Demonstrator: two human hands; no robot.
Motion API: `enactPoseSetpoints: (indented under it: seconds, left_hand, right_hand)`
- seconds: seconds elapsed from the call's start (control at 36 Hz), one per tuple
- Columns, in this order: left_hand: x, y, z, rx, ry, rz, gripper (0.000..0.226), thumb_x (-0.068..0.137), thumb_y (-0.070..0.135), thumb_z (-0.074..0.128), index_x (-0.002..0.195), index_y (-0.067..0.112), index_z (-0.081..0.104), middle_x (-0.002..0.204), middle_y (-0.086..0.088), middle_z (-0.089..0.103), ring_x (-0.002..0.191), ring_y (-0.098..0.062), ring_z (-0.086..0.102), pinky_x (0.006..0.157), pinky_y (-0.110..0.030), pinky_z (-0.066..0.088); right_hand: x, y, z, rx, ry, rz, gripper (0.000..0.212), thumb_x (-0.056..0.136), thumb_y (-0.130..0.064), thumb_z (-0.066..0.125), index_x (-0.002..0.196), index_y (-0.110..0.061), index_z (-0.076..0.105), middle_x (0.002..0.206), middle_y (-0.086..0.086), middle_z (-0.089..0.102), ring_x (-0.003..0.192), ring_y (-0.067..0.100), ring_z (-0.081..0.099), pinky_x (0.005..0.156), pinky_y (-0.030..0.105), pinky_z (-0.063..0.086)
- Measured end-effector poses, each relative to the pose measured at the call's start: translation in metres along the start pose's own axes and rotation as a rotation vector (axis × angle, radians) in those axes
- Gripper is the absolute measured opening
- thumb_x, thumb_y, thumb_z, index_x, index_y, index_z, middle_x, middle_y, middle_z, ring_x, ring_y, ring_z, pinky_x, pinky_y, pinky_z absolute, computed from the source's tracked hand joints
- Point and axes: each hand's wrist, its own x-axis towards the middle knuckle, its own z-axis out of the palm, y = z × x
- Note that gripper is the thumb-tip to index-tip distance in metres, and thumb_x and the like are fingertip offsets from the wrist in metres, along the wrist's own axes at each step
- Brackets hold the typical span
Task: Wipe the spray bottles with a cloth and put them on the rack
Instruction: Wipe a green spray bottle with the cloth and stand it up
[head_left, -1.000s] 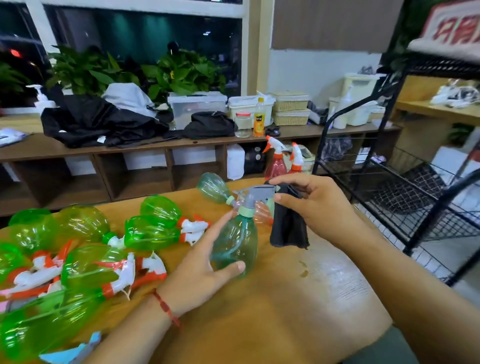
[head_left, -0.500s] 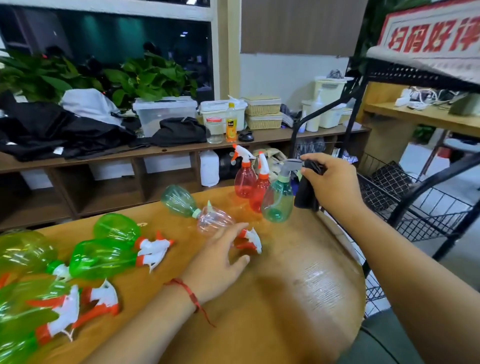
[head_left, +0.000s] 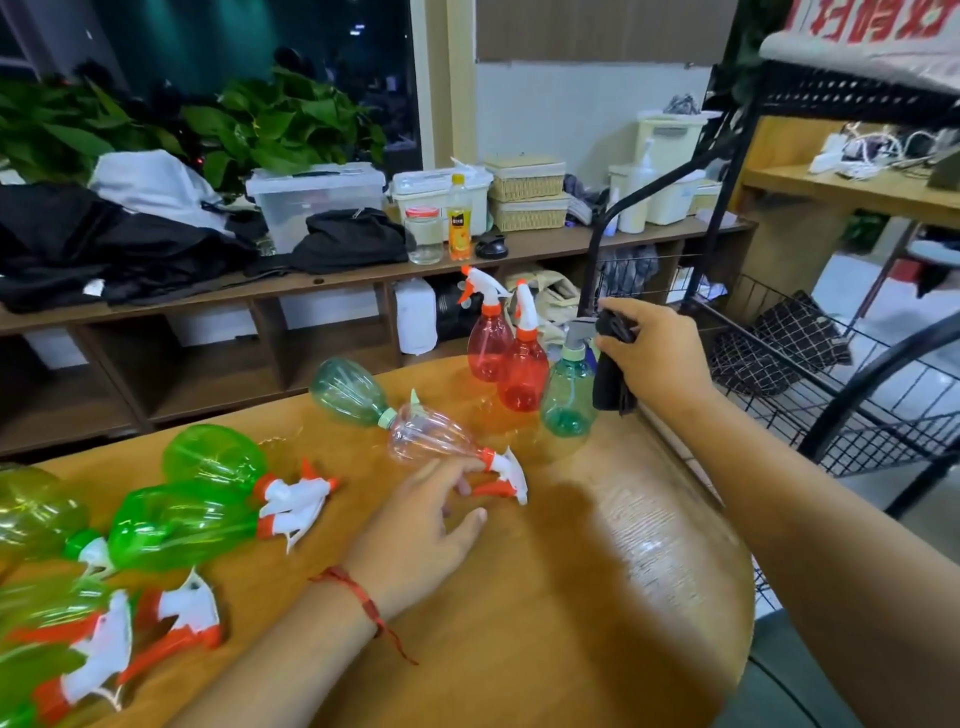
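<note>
A teal spray bottle (head_left: 566, 400) stands upright near the far right edge of the wooden table (head_left: 571, 613), beside two upright red spray bottles (head_left: 522, 374). My right hand (head_left: 654, 353) grips a black cloth (head_left: 610, 382) and is at the teal bottle's grey sprayer head. My left hand (head_left: 421, 525) lies low over the table with relaxed fingers touching the neck of a clear pinkish bottle (head_left: 431, 434) that lies on its side. Behind it lies another teal bottle (head_left: 345, 392). Several green bottles (head_left: 176, 525) lie at the left.
A black wire rack (head_left: 831, 410) stands right of the table, with a dark checked cloth (head_left: 774, 353) in its lower basket. Behind the table a long wooden shelf (head_left: 363, 280) carries clothes, boxes, jars and plants.
My right hand carried the teal bottle with the cloth from in front of me to the far right of the table, beside the red ones. My left hand let go and moved to the clear bottle.
</note>
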Motion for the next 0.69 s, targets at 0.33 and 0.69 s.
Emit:
enactPoseSetpoints:
  seconds: [0.33, 0.69]
  left_hand:
    - [-0.010, 0.031, -0.011, 0.004, 0.001, 0.071, 0.046, 0.098, 0.034, 0.072, 0.139, 0.044, 0.056, 0.113, 0.025, 0.055, 0.096, -0.005, 0.058, 0.089, -0.022, 0.051]
    - [-0.078, 0.029, -0.059, 0.098, 0.076, 0.016, 0.040, 0.097, 0.040, 0.069, 0.135, 0.038, 0.060, 0.116, 0.019, 0.058, 0.107, -0.003, 0.057, 0.096, -0.028, 0.049]
  right_hand:
    - [-0.026, -0.007, -0.043, -0.039, -0.013, 0.008, 0.052, 0.085, -0.023, 0.089, 0.133, -0.024, 0.070, 0.112, -0.001, 0.072, 0.094, 0.016, 0.063, 0.088, 0.028, 0.050]
    - [-0.100, -0.079, -0.011, 0.393, -0.231, 0.013, 0.028, 0.089, -0.019, 0.085, 0.110, -0.034, 0.075, 0.105, -0.015, 0.074, 0.093, -0.002, 0.069, 0.074, 0.014, 0.055]
